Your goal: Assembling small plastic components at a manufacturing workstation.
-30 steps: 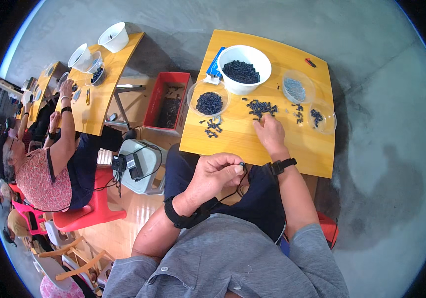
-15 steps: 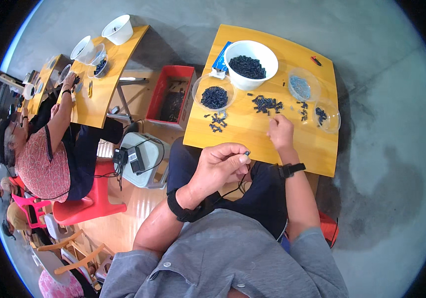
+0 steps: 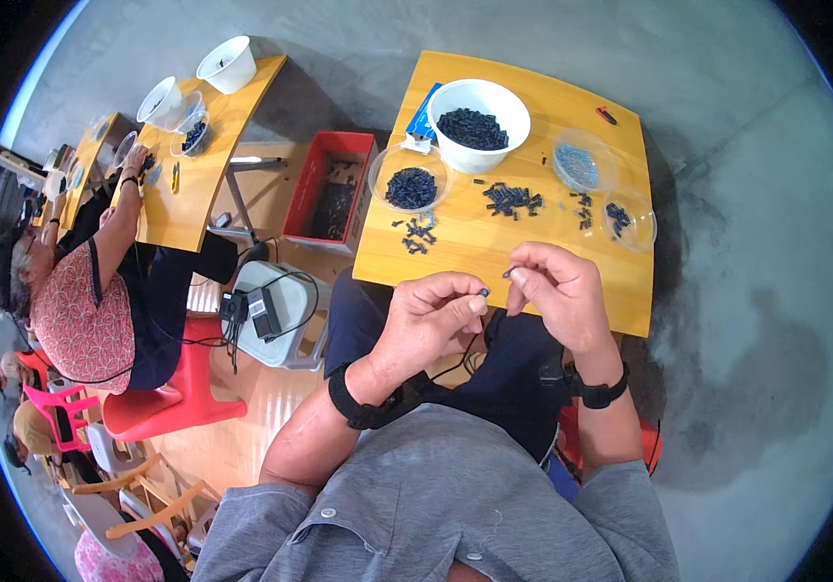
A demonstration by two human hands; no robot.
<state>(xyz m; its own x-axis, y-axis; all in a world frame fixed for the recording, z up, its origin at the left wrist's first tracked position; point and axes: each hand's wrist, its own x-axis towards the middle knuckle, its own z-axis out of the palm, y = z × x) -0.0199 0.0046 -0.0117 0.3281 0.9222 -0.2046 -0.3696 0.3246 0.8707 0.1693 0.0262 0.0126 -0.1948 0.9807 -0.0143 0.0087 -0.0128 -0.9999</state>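
Observation:
My left hand (image 3: 433, 312) is closed in a pinch, with a small dark plastic piece (image 3: 483, 293) showing at the thumb tip. Close to it on the right, my right hand (image 3: 562, 291) pinches another small dark piece (image 3: 509, 274); its exact kind is too small to make out. The two pieces are a short gap apart, above the table's near edge. Beyond my hands lie a loose pile of short black plastic pieces (image 3: 511, 201) and, farther left, a smaller pile of black and light pieces (image 3: 418, 236).
On the yellow table (image 3: 474, 257) stand a white bucket (image 3: 516, 92) of black pieces and several clear bowls, one with bluish parts (image 3: 577, 167). Red-handled pliers (image 3: 606, 115) lie far right. Leftward are a red box (image 3: 370, 160), a grey stool (image 3: 290, 296) and a seated person (image 3: 86, 310).
My right hand has come back from the table toward my left hand and now pinches a small dark piece. My left hand stays nearly still with its piece.

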